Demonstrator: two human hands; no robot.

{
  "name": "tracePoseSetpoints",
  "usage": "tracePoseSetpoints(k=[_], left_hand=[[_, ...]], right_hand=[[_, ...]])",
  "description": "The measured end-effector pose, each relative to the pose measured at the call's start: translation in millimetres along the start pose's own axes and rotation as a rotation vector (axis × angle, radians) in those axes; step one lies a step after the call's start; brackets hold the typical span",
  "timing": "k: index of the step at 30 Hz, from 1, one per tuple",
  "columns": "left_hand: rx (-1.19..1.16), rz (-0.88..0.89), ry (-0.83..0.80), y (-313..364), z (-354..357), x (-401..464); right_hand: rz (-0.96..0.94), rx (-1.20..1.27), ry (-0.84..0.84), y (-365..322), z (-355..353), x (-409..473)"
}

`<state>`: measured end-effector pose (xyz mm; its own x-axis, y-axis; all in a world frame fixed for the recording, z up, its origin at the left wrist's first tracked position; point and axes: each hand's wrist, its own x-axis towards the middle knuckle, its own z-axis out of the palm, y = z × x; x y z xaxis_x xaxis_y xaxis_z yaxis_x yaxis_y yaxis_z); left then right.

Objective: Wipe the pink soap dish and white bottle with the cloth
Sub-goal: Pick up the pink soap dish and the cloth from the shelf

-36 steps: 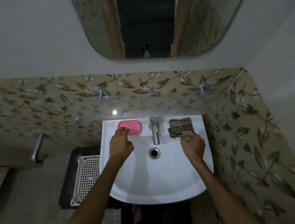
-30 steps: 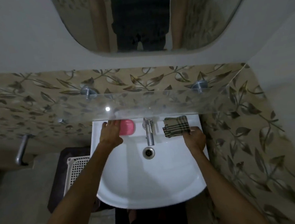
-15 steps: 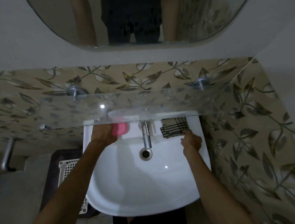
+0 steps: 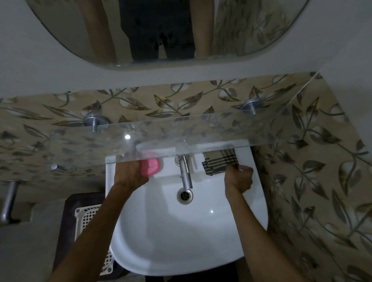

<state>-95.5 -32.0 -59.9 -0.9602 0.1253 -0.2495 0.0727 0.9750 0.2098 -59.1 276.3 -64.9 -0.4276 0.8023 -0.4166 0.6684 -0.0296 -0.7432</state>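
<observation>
Pink soap dish (image 4: pixel 150 166) gripped by left hand (image 4: pixel 129 176); right hand (image 4: pixel 239 177) pinches checked cloth (image 4: pixel 220 161) on far sink rim (image 4: pixel 256 179).

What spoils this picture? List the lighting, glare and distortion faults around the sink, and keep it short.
Head view: dim overall, with dark corners; small glare spots on the glass shelf and in the sink; wide-angle bending curves the walls and edges; the shelf veils the tops of the pink soap dish and checked cloth; the left hand and right hand look slightly soft.
</observation>
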Motion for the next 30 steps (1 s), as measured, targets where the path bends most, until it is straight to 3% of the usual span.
tracePoseSetpoints(k=[3,4,6,9,16,25,30], left_hand=[[0.079,-0.004,-0.029,-0.9,2.5,2.0],[0.07,0.003,-0.018,-1.5,4.3,3.2],[0.068,0.016,0.017,-2.1,3.4,2.5],[-0.017,0.011,0.023,-6.2,2.2,0.5],[-0.253,0.022,0.077,-10.4,-6.6,-7.3],[-0.296,-0.049,0.189,-14.4,-0.3,-21.5],[-0.345,-0.167,0.243,-4.3,7.2,-43.6]], right_hand=[[-0.666,-0.456,-0.195,18.8,-3.5,-9.0],[-0.808,-0.607,-0.286,23.7,-4.8,-4.4],[-0.941,-0.758,-0.374,24.4,-6.2,8.1],[-0.958,-0.699,-0.408,11.7,-7.3,16.2],[-0.568,-0.223,-0.352,5.7,-10.6,27.5],[-0.203,0.081,-0.516,-13.1,-18.0,59.2],[0.138,0.469,-0.586,-24.5,-30.0,61.6]])
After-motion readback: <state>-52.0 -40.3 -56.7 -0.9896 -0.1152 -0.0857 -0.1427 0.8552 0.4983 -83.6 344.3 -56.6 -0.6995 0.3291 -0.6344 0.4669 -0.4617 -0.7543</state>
